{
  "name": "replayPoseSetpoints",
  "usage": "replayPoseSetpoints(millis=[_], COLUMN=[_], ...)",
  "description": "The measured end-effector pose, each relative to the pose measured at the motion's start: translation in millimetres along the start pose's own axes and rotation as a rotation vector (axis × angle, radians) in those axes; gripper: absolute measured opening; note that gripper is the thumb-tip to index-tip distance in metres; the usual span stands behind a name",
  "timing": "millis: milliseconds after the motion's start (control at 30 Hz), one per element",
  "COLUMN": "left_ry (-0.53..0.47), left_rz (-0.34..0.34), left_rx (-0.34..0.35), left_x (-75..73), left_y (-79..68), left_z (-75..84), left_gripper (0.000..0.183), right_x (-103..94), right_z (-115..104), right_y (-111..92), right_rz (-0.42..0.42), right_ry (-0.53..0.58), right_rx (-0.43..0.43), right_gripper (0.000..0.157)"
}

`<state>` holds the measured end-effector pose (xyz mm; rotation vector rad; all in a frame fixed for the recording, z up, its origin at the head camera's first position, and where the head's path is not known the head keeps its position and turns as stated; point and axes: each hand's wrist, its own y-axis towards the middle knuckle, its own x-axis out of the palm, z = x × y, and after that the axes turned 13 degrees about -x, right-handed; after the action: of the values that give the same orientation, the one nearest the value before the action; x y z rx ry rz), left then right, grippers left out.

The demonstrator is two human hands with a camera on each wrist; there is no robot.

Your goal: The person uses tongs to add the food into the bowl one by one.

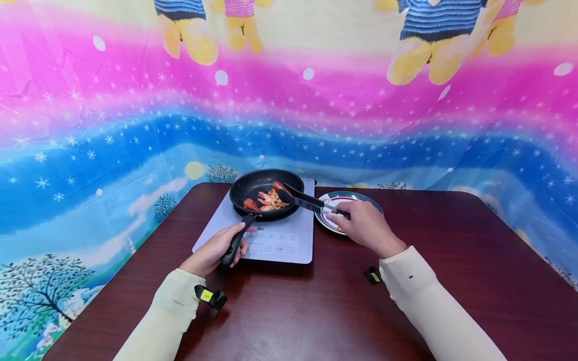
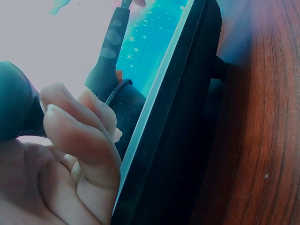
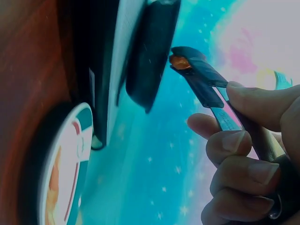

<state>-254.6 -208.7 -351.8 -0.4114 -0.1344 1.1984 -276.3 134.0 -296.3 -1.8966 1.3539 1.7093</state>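
Observation:
My left hand (image 1: pixel 218 249) grips the black handle (image 1: pixel 234 244) of a frying pan (image 1: pixel 246 184) that sits on a white induction cooktop (image 1: pixel 303 233). In the pan lie lotus root slices (image 1: pixel 276 199), a pinkish-white crab-like piece (image 1: pixel 265 197) and a reddish sausage piece (image 1: pixel 250 204). With my right hand (image 1: pixel 367 226) I hold black-tipped tongs (image 1: pixel 308 201) over the pan's right side. Their tips pinch a reddish-brown food piece (image 3: pixel 180 62), raised above the pan rim in the right wrist view. In the left wrist view, curled fingers (image 2: pixel 77 124) show beside the cooktop edge.
A white plate with a green rim (image 1: pixel 376 201) stands right of the cooktop, partly under my right hand, with some orange food (image 3: pixel 55 180) on it. The dark wooden table (image 1: pixel 289 311) extends toward me. A printed cloth (image 1: pixel 343 125) hangs behind the table.

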Motion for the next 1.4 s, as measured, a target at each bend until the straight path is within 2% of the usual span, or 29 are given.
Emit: replayPoseSetpoints(millis=[67,167,300,533,1067,1400], left_ry=[0.000,0.000,-0.002,-0.008,-0.007,-0.007], left_rz=[0.000,-0.004,-0.005,0.007,0.024,0.004], left_rx=[-0.001,-0.003,-0.006,-0.013,-0.025,-0.016], left_x=[0.3,0.9,1.2,1.0,2.3,1.6], left_y=[0.4,0.2,-0.7,-0.8,-1.3,-1.6], left_z=[0.1,0.5,0.9,1.0,1.7,1.3], left_gripper=[0.058,0.058,0.058,0.056,0.054,0.057], right_x=[4.6,10.4,16.7,24.2,24.7,18.3], right_z=[-4.6,-8.7,-12.8,-19.3,-12.0,-6.7], right_y=[0.9,1.7,2.2,2.7,2.0,2.3], right_rz=[0.011,0.003,-0.015,-0.040,-0.090,-0.190], right_ry=[-0.015,-0.010,0.017,0.045,0.120,0.172], right_rx=[-0.019,-0.002,0.034,0.020,0.066,0.132], right_gripper=[0.018,0.017,0.020,0.032,0.028,0.032])
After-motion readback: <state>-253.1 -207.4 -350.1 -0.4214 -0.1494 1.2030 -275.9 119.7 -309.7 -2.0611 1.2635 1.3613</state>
